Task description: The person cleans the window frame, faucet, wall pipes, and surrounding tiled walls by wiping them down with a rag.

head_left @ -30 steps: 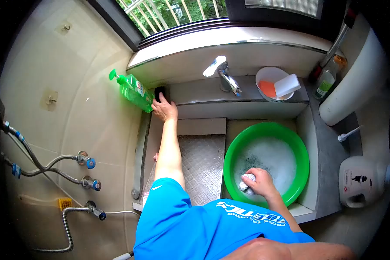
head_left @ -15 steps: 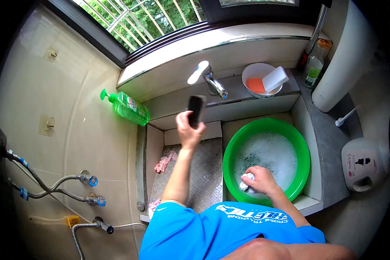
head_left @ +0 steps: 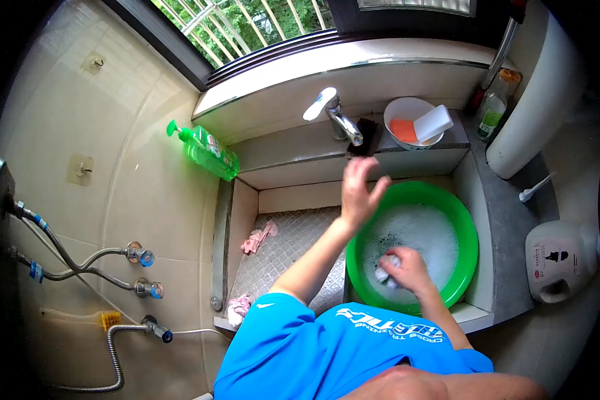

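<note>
My left hand [head_left: 360,195] is raised over the sink's back edge with its fingers apart and nothing in it. Just beyond its fingertips a dark brush-like block [head_left: 365,138] rests on the grey ledge [head_left: 273,148], beside the faucet [head_left: 343,123]. My right hand [head_left: 410,270] is closed around a small white cloth [head_left: 387,272] over the soapy water [head_left: 417,233]. That water fills a green basin [head_left: 470,247] in the right part of the sink.
A green pump bottle [head_left: 210,155] stands at the back left. A white bowl [head_left: 397,110] holds an orange piece and a white block. Pink cloths [head_left: 259,238] lie on the ridged washboard [head_left: 293,247]. A large white jug [head_left: 560,260] is on the right.
My left hand carried the dark block from beside the pump bottle rightward to the ledge by the faucet and let it go. My right hand stayed in the basin with the white cloth.
</note>
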Demonstrator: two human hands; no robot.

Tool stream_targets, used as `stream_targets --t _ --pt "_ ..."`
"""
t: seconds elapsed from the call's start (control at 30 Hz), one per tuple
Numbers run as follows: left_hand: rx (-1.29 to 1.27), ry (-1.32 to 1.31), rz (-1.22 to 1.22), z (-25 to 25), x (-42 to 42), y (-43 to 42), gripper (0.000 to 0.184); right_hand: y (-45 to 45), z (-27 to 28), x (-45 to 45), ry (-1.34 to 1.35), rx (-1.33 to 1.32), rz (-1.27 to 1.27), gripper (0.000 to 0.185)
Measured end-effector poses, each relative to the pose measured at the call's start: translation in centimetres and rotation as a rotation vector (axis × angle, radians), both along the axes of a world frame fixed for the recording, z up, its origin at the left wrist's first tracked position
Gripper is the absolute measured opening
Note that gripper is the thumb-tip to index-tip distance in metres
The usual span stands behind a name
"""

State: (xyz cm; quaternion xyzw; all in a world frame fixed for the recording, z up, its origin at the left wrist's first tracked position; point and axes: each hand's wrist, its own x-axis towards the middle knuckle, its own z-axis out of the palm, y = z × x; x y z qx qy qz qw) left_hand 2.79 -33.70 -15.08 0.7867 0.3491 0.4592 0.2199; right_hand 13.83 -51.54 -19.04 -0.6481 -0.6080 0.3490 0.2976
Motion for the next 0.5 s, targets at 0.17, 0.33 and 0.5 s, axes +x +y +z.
stream_targets --t 0.17,0.33,0.5 --pt "-0.454 0.093 -0.562 0.2 -3.4 -9.3 0.056 1.5 -4.4 1.3 0.748 0.052 -0.393 0.029" --pt "-0.573 -0.210 -0.308 -2.8 -5.5 -9.0 0.058 2.2 0.1 -4.6 1.258 0.121 -0.292 0.041" --pt "-0.726 -0.668 -0.123 -0.5 -10.1 -0.7 0.056 4.0 2.6 -6.2 0.895 0.176 -0.168 0.049"
